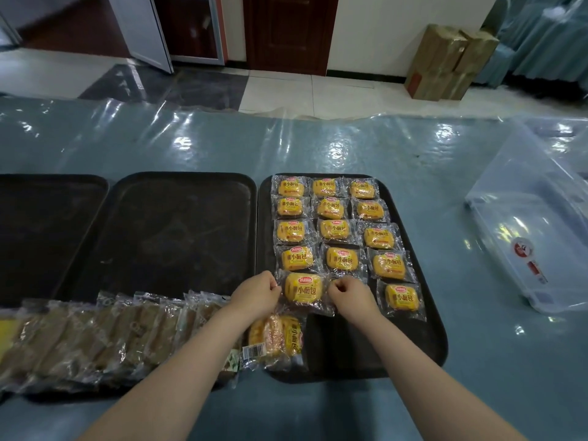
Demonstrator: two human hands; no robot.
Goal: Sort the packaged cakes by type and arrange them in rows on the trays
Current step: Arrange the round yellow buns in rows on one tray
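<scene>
Blue table (318,148) bears black trays (178,186), clear bin (528,224).

single head-worn view, close, forward-down over the table (413,154)

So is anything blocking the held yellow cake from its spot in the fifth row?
Nothing visible: both hands pinch the yellow cake over the right tray, already at the row's left end.

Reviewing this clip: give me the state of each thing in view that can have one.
Left hand: pinches the held yellow cake's wrapper.
Right hand: pinches its other edge.
Held yellow cake: over the right tray's near row.
Right tray: partly filled with yellow cakes.
Middle tray: bare.
Clear bin: looks empty.
Brown cakes: unsorted, piled.
</scene>
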